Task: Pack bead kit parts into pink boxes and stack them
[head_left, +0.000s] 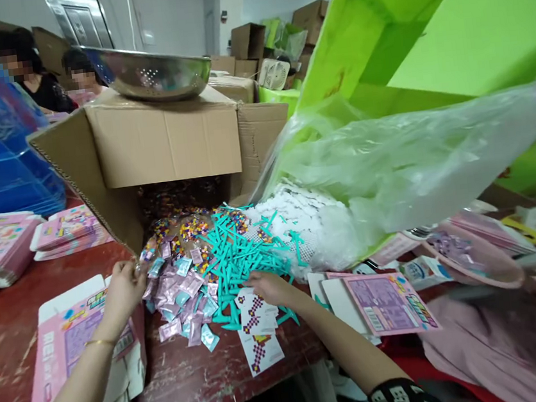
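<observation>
My left hand [125,287] is closed at the left edge of the heap, its curled fingertips by some shiny clear plastic; what they grip is hidden. Small pink and light-blue packets [188,287] lie just right of it, with clear bags of coloured beads [194,229] behind. My right hand [271,289] reaches into the front of a pile of teal plastic pen-like tools [242,255], fingers bent together, and I cannot make out what is in them. Under that hand, overlapping white pattern cards [262,354] with purple dotted designs fan toward the table edge.
An open cardboard box [169,141] on its side carries a steel colander [151,72]. White pegboards [299,217] spill from a clear plastic bag [390,168]. Pink printed cartons [70,333] stack at left, others [390,303] at right beside a pink basin [478,261]. Two people sit behind.
</observation>
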Demonstrator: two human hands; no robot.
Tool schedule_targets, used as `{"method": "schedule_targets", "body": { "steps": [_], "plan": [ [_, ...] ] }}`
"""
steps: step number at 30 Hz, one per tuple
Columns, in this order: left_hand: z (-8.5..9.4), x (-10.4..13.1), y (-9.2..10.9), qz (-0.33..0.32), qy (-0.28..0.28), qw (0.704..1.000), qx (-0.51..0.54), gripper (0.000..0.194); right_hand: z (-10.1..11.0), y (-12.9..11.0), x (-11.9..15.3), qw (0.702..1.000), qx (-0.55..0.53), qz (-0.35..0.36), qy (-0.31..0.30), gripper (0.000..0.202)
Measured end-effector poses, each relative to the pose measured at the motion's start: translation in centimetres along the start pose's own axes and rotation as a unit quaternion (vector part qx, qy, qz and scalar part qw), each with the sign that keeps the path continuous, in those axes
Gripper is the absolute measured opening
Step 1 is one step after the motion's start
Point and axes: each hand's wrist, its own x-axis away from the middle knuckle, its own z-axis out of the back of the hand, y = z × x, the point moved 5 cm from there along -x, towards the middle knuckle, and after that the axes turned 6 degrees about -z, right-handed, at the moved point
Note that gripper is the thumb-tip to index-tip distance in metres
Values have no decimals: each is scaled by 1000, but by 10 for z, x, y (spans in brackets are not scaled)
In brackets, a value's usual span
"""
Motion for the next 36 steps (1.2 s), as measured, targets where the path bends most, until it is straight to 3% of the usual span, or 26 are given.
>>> {"method": "schedule_targets", "body": {
  "steps": [3,6,9,11,16,19,22,24,30,33,36],
  "plan": [
    [14,23,-8,14,54,982,178,46,22,26,5,996,-48,-46,52,22],
    [14,48,-9,101,7,948,302,59,33,46,1,995,-81,-45,28,38],
    [15,67,3,154,-17,921,358,65,22,41,-3,993,-113,-14,-11,23],
    [16,75,12,172,-22,910,376,67,9,30,-1,992,-125,-23,-4,11],
    [11,91,20,183,-29,902,390,67,-13,15,15,990,-131,-44,4,14],
    [0,100,13,185,-37,895,404,64,7,28,21,975,-218,-13,44,27],
    [-10,107,5,182,-37,888,421,59,39,57,21,935,-325,-51,135,55],
    [-10,109,3,176,-26,888,425,57,51,67,18,924,-336,-80,165,63],
    [4,114,12,185,-8,884,429,54,45,42,17,923,-294,-108,223,48],
    [6,119,13,194,-6,879,436,53,39,20,16,919,-318,-38,230,39],
    [2,126,13,209,-15,863,459,53,28,4,12,929,-322,8,184,34]
  ]
}}
